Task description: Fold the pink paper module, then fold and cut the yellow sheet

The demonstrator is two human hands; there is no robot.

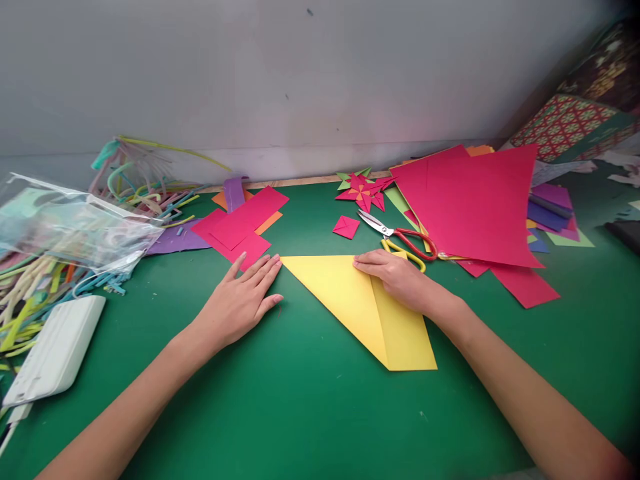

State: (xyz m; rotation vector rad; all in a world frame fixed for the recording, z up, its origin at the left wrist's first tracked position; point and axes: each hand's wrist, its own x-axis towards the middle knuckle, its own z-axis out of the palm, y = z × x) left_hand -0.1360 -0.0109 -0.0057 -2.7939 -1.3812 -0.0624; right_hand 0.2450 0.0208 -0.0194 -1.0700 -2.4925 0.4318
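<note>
A yellow sheet of paper [345, 293] lies on the green table with one part folded over along a slanting edge. Its left end comes to a sharp point. My left hand [240, 300] rests palm down with its fingers stretched out, fingertips at that point. At the paper's upper edge, my right hand [400, 277] has its fingers bunched together and pressed onto the folded flap; its thumb is hidden. Just beyond this hand lie scissors [385, 231] with one red and one yellow handle, blades apart. A small folded pink paper square [346, 227] sits left of the blades.
Pink paper pieces [245, 223] lie beyond my left hand. At the back are a pink paper star [363, 192] and large pink sheets [470, 207]. On the left, a clear plastic bag [75, 220], colourful strips [30, 300] and a white power bank [55, 350] crowd the table.
</note>
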